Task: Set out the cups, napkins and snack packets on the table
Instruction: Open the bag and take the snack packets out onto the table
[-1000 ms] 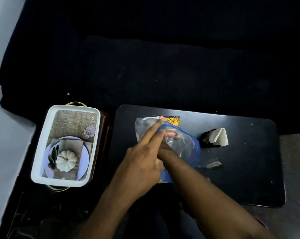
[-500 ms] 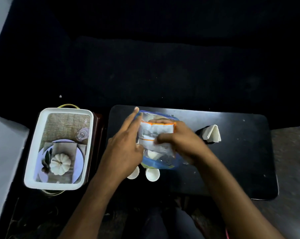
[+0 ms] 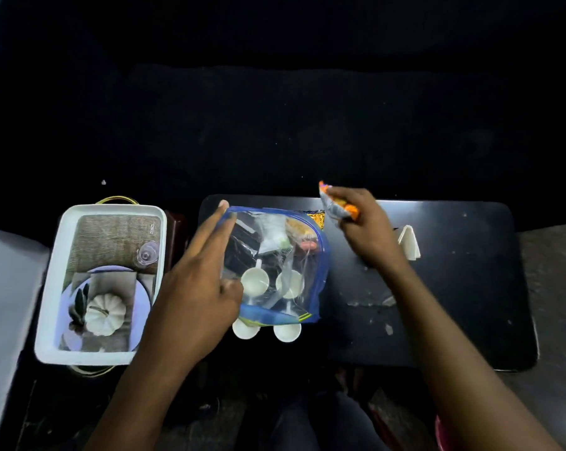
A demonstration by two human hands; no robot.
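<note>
I look down from a head-worn camera onto a small black worktop (image 3: 454, 288) with rounded corners, set in front of a dark sofa (image 3: 275, 109).

My left hand (image 3: 197, 288) rests against the left edge of a clear plastic bag (image 3: 275, 265) with a blue rim, lying on the worktop's left part. Its fingers (image 3: 216, 222) are spread and mostly straight, pressing the bag's side rather than closing round it.

Through the plastic I see two small white cups (image 3: 255, 281) side by side, and above them what seem to be more snack packets, though the creased plastic blurs them. Two further white cups (image 3: 245, 328) stand on the worktop just beside the bag's near edge, touching or nearly touching it.

My right hand (image 3: 359, 229) is raised above the far edge of the worktop, right of the bag. It is closed round a small silver and orange snack packet (image 3: 335, 205), which sticks out from the top of the fist.

A folded white napkin (image 3: 408, 242) sits near the worktop's far edge (just right of the right hand, and apart from the bag).

Left of the worktop, off it, lies a white tray (image 3: 57, 288) printed with a picture of a place setting and a pale pumpkin.
</note>
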